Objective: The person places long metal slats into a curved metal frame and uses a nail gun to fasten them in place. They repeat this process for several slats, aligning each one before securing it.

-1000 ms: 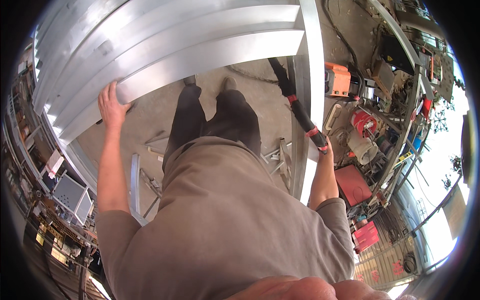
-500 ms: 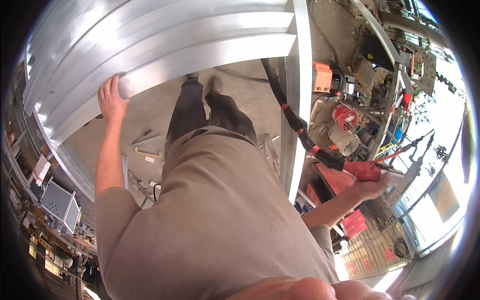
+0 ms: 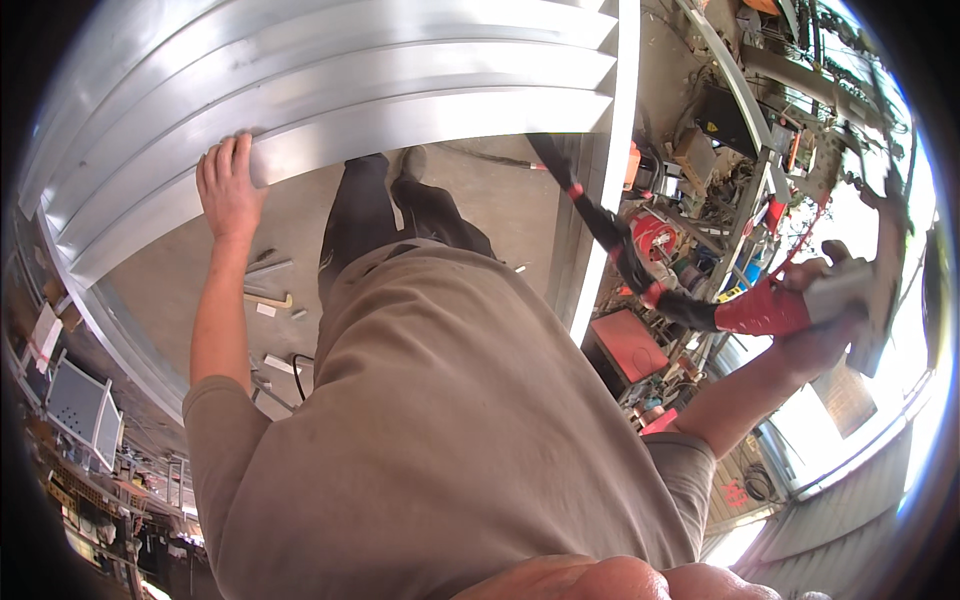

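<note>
A large silver metal frame (image 3: 625, 60) with long parallel slats stands in front of me. My left hand (image 3: 232, 195) has its fingers hooked over the nearest slat (image 3: 430, 122), toward its left part; the thumb is hard to make out. Out to the right, raised beside my body, my right hand (image 3: 815, 345) is closed round what looks like a welding gun (image 3: 840, 290), with a pale body and a red-wrapped rear. A thick black hose (image 3: 628, 262) with red bands runs from it back to the frame's right post. The gun's front is blurred against bright light.
A cluttered rack (image 3: 755, 200) with tools stands on the right, near a red reel (image 3: 655, 238) and a red-topped box (image 3: 625, 345). Metal offcuts (image 3: 268, 268) lie on the floor left of my legs. A grey panel (image 3: 85, 405) stands at far left.
My right hand has swung the gun farther right and turned it; the hose follows. My left hand stays on the slat. The view has shifted slightly.
</note>
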The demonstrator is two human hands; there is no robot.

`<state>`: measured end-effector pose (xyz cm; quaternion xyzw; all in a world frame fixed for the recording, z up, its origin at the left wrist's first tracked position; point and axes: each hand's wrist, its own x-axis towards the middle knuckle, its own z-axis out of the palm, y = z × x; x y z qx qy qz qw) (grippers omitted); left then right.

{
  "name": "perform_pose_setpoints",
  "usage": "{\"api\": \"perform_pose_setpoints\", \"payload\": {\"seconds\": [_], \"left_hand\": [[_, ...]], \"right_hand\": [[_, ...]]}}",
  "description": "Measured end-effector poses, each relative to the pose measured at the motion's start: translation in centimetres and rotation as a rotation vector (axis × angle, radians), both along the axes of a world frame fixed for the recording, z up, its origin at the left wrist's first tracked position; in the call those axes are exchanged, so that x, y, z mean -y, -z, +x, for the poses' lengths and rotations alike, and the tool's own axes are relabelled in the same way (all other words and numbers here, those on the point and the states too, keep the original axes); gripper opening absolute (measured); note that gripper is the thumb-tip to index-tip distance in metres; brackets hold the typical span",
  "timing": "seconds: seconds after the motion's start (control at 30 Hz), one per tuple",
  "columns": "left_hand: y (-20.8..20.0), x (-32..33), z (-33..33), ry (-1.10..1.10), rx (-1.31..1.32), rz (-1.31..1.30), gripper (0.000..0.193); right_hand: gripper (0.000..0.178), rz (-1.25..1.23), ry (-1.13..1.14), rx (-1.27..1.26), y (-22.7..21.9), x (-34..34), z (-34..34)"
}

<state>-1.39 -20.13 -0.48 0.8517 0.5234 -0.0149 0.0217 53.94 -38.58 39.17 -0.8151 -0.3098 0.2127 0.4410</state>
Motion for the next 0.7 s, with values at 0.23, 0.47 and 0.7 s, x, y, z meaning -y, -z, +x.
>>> {"api": "perform_pose_setpoints", "payload": {"seconds": [0.23, 0.47, 0.7], "left_hand": [[-0.1, -0.2, -0.2, 0.009, 0.022, -0.001, 0.088], [0.0, -0.2, -0.5, -0.006, 0.024, -0.028, 0.088], [0.0, -0.2, -0.5, -0.008, 0.02, -0.035, 0.087]], "right_hand": [[0.037, -0.719, -0.202, 0.027, 5.1, -8.1, -0.7], [0.041, -0.98, -0.311, 0.146, 11.0, -10.5, -0.1], [0.046, -1.005, -0.408, 0.195, 13.6, -10.0, 2.3]]}}
